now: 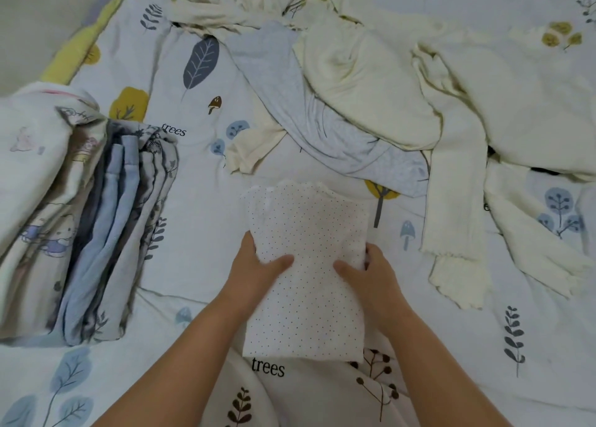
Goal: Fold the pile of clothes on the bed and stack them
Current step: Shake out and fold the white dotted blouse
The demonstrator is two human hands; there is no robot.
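Stack (96,233) of folded clothes is seen at left; the dotted garment (306,265) lies mid-bed, gripped by the left hand (258,265) and right hand (371,272) — thumbs on top, fingers curled under. Folds could slip apart if lifted unevenly. Unfolded pile (371,88) spreads right over the tree-printed bed sheet (200,175).

Dotted white garment (306,265), folded to a narrow rectangle, lies centre-low in frame on the printed bedsheet (200,207). Left hand (258,262) grips its left edge, thumb on top; right hand (371,268) grips the right edge likewise. Stack of folded clothes (96,220) at mid-left. Unfolded cream garments (371,81) and a grey-blue garment (290,97) heaped across the upper centre and right.
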